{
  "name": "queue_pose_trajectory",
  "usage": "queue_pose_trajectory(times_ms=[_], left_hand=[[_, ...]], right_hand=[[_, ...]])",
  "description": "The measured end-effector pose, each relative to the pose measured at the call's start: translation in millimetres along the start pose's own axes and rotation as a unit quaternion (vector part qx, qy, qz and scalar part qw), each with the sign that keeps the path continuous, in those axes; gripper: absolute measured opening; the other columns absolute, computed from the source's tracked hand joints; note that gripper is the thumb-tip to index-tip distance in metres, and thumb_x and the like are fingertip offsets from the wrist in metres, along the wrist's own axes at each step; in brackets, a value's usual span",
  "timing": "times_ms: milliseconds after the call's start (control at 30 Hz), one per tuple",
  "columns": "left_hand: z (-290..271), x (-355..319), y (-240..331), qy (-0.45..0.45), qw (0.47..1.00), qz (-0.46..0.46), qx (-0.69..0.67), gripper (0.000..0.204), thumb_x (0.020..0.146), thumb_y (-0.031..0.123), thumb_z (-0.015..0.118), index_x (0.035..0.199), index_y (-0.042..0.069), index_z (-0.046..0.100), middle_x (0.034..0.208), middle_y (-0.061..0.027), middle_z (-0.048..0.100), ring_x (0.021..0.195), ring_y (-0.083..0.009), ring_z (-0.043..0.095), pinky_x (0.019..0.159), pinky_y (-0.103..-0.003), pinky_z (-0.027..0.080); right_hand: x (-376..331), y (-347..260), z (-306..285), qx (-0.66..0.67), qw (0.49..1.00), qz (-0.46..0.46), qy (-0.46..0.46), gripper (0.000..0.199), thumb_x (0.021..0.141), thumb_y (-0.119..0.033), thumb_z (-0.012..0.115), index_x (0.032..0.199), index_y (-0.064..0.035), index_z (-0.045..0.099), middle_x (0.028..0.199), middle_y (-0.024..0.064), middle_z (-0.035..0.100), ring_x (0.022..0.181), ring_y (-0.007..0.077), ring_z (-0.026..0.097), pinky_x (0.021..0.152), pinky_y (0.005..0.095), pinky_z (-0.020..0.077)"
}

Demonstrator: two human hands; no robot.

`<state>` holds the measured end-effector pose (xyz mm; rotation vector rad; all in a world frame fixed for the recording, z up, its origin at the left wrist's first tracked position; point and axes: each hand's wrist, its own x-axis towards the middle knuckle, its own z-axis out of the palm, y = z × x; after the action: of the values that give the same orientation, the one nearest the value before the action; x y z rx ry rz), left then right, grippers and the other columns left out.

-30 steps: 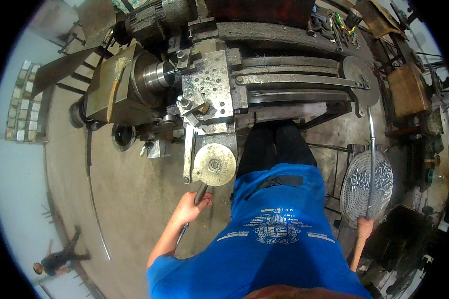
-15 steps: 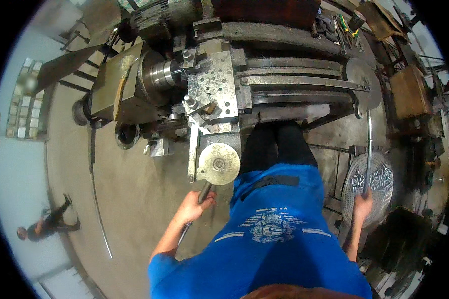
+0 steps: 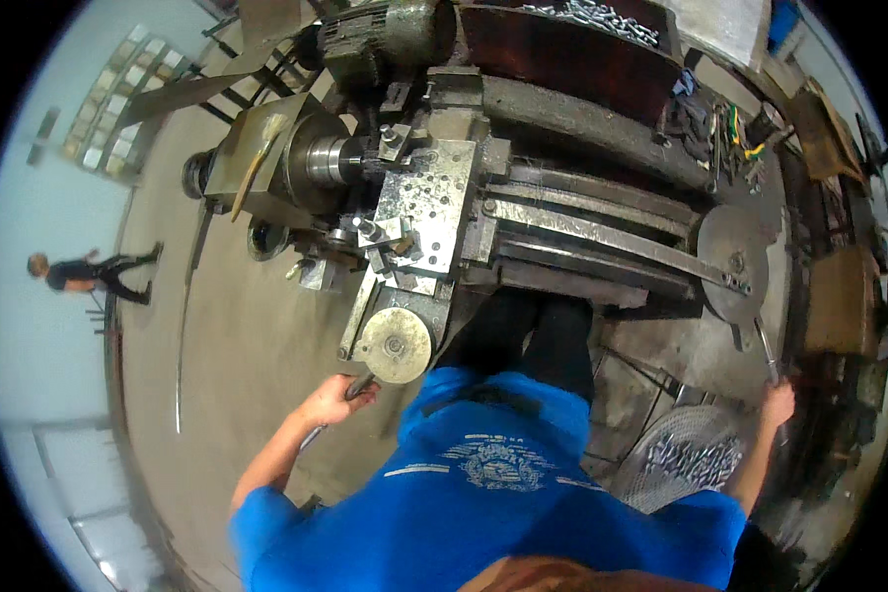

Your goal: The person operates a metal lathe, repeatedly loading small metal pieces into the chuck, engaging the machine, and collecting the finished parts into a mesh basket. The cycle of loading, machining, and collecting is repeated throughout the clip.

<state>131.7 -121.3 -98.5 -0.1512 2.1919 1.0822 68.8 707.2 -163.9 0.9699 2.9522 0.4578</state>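
My left hand is closed around a dark lever that comes off a round pale disc at the front of a lathe-like machine. At the right end, my right hand grips a steel lever running down from a larger grey disc. A flat steel bar joins that disc to the slide plate, which is dotted with holes. Clamped tool blocks sit on the plate, beside the shiny round spindle nose.
A brush lies on the headstock box. Small metal pieces fill part of a mesh basket below my right arm and a dark red bin behind. Hand tools lie at the back right. Another person walks far left.
My right hand has swung its lever out to the right, away from above the basket. My left hand stays on its lever. The whole view has tilted and shifted.
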Motion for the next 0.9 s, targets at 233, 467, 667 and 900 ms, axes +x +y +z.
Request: queue_pose_trajectory(times_ms=[233, 467, 667, 900], left_hand=[[-9.8, 8.4, -2.5, -0.045, 0.998, -0.007, 0.04, 0.027, 0.085, 0.02, 0.058, 0.105, 0.002, 0.062, 0.092, -0.0099, 0.067, 0.086, -0.0159, 0.062, 0.076, -0.032, 0.048], [-76.0, 17.0, -16.8, 0.002, 0.982, 0.024, -0.187, 0.04, 0.086, 0.034, 0.058, 0.105, -0.001, 0.062, 0.096, -0.0094, 0.066, 0.093, -0.0173, 0.061, 0.086, -0.032, 0.046], [-188.0, 128.1, -158.3, 0.31, 0.881, -0.113, 0.338, 0.042, 0.078, 0.039, 0.063, 0.094, 0.0, 0.06, 0.092, -0.0201, 0.064, 0.09, -0.0358, 0.061, 0.078, -0.045, 0.048], [-174.0, 193.3, -178.9, 0.416, 0.856, -0.159, 0.263, 0.034, 0.083, 0.035, 0.056, 0.088, 0.002, 0.061, 0.089, -0.0184, 0.065, 0.086, -0.035, 0.062, 0.076, -0.045, 0.049]], right_hand=[[117.4, -10.4, 4.5, -0.13, 0.986, 0.037, 0.098, 0.034, 0.081, -0.035, 0.046, 0.106, -0.0143, 0.057, 0.109, 0.0055, 0.06, 0.103, 0.0337, 0.055, 0.073, 0.0526, 0.047], [16.7, -63.5, -30.4, 0.172, 0.967, 0.015, 0.186, 0.062, 0.068, -0.019, 0.06, 0.126, -0.0059, 0.045, 0.123, 0.0165, 0.051, 0.113, 0.0356, 0.048, 0.09, 0.0444, 0.0426], [-122.1, -119.2, 3.8, 0.285, 0.956, -0.036, 0.056, 0.05, 0.062, -0.015, 0.059, 0.109, 0.0009, 0.06, 0.095, 0.0245, 0.063, 0.09, 0.0368, 0.061, 0.079, 0.0404, 0.0465], [-176.1, -163.9, -40.4, 0.301, 0.948, -0.101, 0.003, 0.031, 0.06, -0.009, 0.059, 0.088, 0.0022, 0.068, 0.082, 0.0221, 0.066, 0.08, 0.0306, 0.066, 0.074, 0.0368, 0.0505]])
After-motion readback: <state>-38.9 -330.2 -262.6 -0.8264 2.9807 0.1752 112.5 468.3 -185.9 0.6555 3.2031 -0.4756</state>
